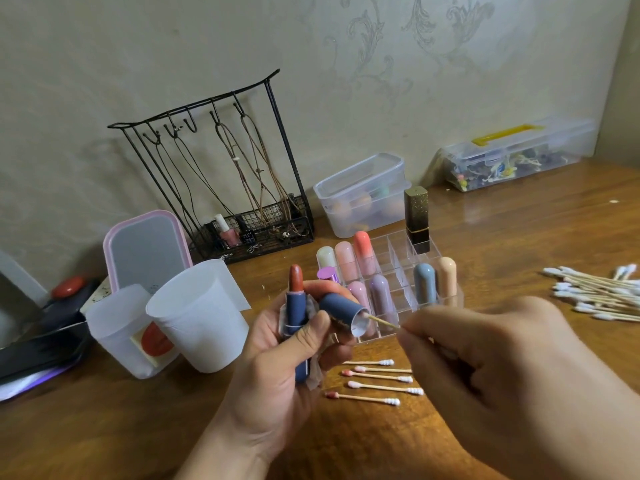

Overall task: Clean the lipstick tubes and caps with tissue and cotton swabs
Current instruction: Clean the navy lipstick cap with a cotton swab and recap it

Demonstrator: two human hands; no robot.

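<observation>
1. At far left on the table (104,427) we note two translucent white cups (194,323) standing side by side, with a pink-framed mirror (147,251) propped behind them and a black wire rack (221,168) against the wall.
2. The left hand (277,368) grasps an open blue lipstick tube (296,313), held upright with its reddish-brown bullet exposed, together with a scrap of tissue (315,375) tucked against the palm.
3. The same hand's thumb and fingers also hold the blue cap (341,311), tilted with its open end facing right.
4. On the table below lie five used cotton swabs (377,379), some tips stained pink.
5. Behind the hands, a clear organizer (398,251) holds pastel lipsticks and one tall dark-and-gold tube (417,216).
6. The right hand (485,368) pinches a cotton swab (382,322) by its stick; the far end sits inside the cap's mouth.
7. At far right, a loose pile of clean swabs (599,296) rests on the table.
</observation>
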